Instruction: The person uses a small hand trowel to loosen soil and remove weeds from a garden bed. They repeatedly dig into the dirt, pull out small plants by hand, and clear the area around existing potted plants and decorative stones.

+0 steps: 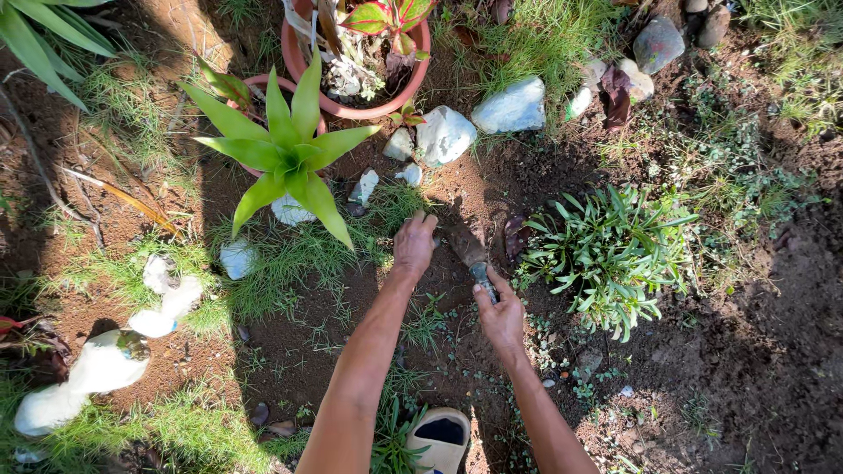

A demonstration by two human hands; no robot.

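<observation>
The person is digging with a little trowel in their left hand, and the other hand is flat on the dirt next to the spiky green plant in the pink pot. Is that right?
Not quite. The head view shows the trowel in the right hand, not the left. The left hand rests on the dirt near the spiky green plant in its pink pot.

Both bare arms extend toward frame centre; left hand (414, 242) loosely curled, palm down; right hand (500, 318) fisted.
</observation>
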